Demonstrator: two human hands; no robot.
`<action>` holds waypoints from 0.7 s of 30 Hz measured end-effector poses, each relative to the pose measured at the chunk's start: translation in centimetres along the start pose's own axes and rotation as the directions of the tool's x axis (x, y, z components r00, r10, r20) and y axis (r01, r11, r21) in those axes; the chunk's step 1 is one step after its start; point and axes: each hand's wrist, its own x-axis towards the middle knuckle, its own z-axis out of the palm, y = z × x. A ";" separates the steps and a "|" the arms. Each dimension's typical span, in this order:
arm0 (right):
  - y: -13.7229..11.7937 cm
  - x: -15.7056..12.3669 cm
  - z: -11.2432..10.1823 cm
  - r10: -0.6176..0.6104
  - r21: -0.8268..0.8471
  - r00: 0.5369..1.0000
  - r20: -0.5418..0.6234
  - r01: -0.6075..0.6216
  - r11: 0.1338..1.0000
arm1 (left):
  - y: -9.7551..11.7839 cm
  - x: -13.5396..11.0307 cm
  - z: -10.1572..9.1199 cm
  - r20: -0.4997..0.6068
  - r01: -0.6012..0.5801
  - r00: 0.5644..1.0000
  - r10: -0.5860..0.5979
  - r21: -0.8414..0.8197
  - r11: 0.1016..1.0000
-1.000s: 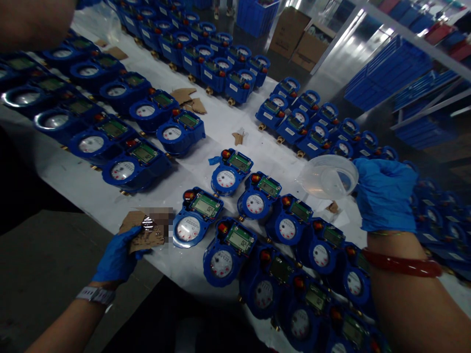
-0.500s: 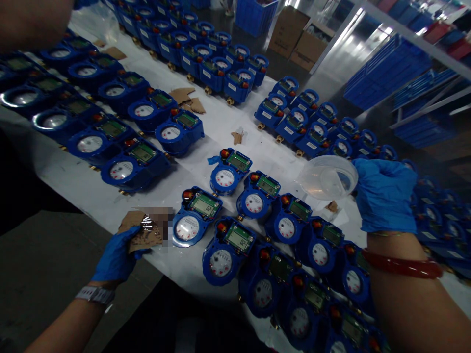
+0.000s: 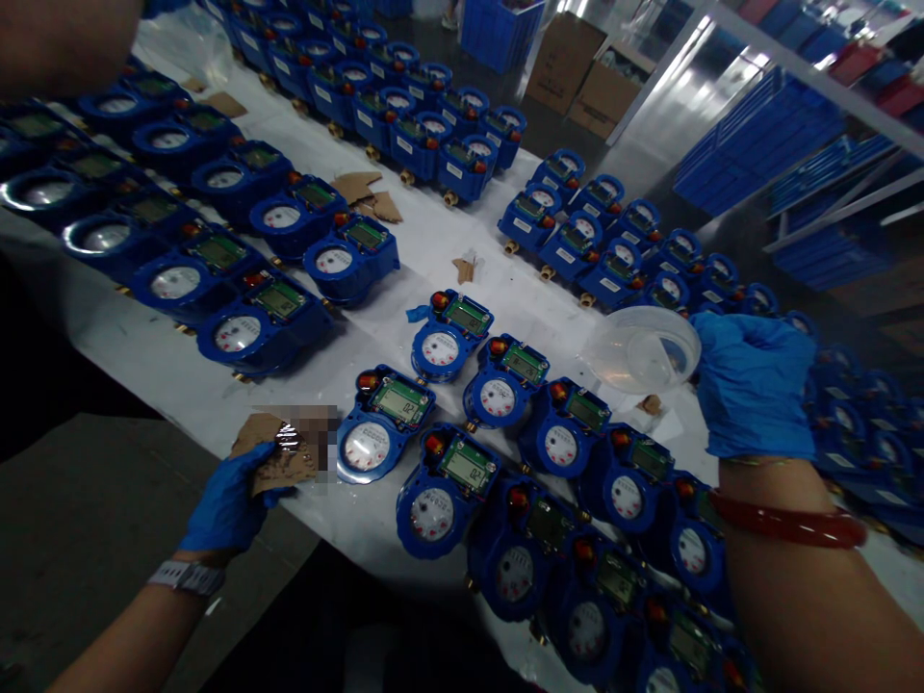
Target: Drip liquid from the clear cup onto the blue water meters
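My left hand (image 3: 229, 505), in a blue glove, is closed on a piece of brown cardboard (image 3: 278, 452) with shiny film on it, at the near edge of the white table (image 3: 448, 241). My right hand (image 3: 755, 383), also gloved, is curled into a fist and grips the rim of a clear plastic bowl (image 3: 642, 348), held tilted above the table. Between the hands lie several blue water meters (image 3: 381, 423) with white dials and green displays, the nearest a little right of the cardboard.
Rows of blue water meters (image 3: 425, 125) cover the far and left table. Cardboard scraps (image 3: 365, 191) lie among them. Cardboard boxes (image 3: 588, 77) and a blue crate (image 3: 498, 29) stand behind. Shelves with blue bins (image 3: 786, 144) rise at the right. Someone's arm (image 3: 64, 38) shows top left.
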 end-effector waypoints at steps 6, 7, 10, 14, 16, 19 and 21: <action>0.1 -0.2 0.1 0.015 0.001 1.000 -0.005 -0.015 1.000 | -1.4 0.0 0.2 -0.009 -0.050 0.999 0.050 0.021 0.999; 0.1 -0.3 0.1 0.017 0.003 1.000 -0.005 -0.017 1.000 | -1.6 0.0 0.3 -0.014 -0.068 0.998 0.068 0.012 0.998; 0.1 -0.3 0.1 0.023 0.018 1.000 -0.002 -0.023 1.000 | -2.0 -0.1 0.6 -0.020 -0.108 0.994 0.108 -0.023 0.994; -0.1 -0.6 0.1 0.044 0.027 0.999 -0.005 -0.044 0.999 | -2.5 -0.3 0.8 -0.019 -0.077 0.997 0.075 -0.074 0.994; -0.3 -0.8 0.0 0.051 0.019 0.999 -0.011 -0.050 0.999 | -2.8 -0.3 0.8 -0.004 -0.042 0.999 0.042 -0.086 0.995; -0.6 -1.0 0.0 0.056 0.008 0.998 -0.016 -0.056 0.998 | -3.0 -0.2 0.7 -0.004 -0.037 0.999 0.037 -0.054 0.998; -0.6 -1.1 0.0 0.064 0.006 0.998 -0.018 -0.064 0.998 | -2.7 -0.1 0.6 -0.003 -0.029 1.000 0.029 -0.051 0.998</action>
